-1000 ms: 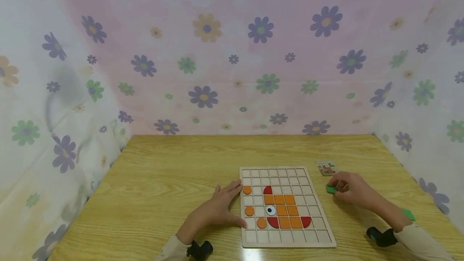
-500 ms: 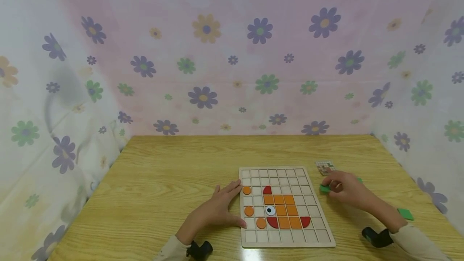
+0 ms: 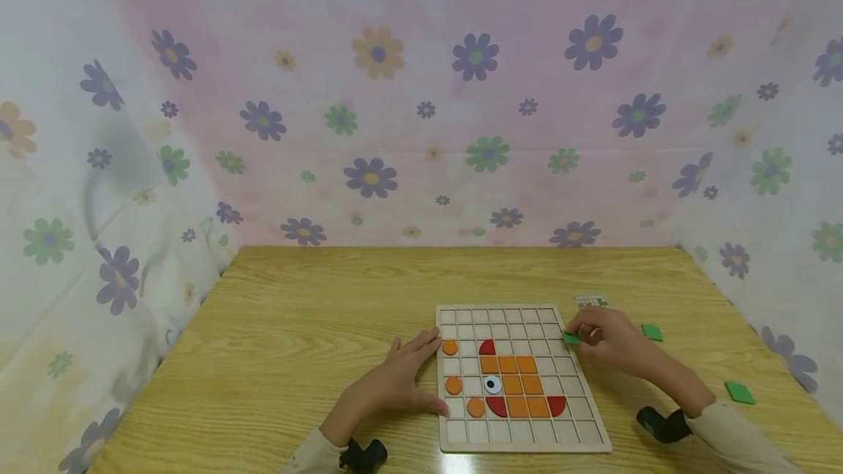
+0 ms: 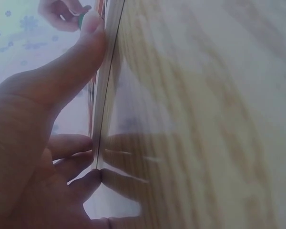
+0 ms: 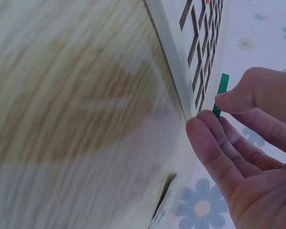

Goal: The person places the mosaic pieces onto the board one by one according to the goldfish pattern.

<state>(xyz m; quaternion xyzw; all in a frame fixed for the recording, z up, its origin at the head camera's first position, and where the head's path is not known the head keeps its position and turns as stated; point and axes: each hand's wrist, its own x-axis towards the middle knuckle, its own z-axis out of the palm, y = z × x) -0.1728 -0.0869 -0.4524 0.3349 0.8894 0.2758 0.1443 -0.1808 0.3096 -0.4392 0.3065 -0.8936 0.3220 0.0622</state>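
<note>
In the head view a wooden grid board (image 3: pixel 527 431) lies on the table, with orange squares (image 3: pixel 512 385), orange discs (image 3: pixel 454 385), red quarter-round tiles (image 3: pixel 556 406) and a white eye disc (image 3: pixel 492 384) in its cells. Pinched between the thumb and fingers of my right hand (image 3: pixel 612 342) is a green tile (image 5: pixel 222 90), held at the board's upper right edge. My left hand (image 3: pixel 391 382) rests at the board's left edge, fingers spread, its thumb and fingertips touching the frame. The left wrist view shows that thumb (image 4: pixel 74 69) against the board's rim.
Two more green tiles (image 3: pixel 652 333) lie apart on the table to the right, beyond and beside my right forearm. A small picture card (image 3: pixel 590 301) lies behind my right hand, partly covered by it. Flowered cloth (image 3: pixel 421 93) stands round the table's back and sides.
My right hand has moved left with the green tile, from the table beside the board to the board's edge. A green tile behind it has come into view. My left hand stays put.
</note>
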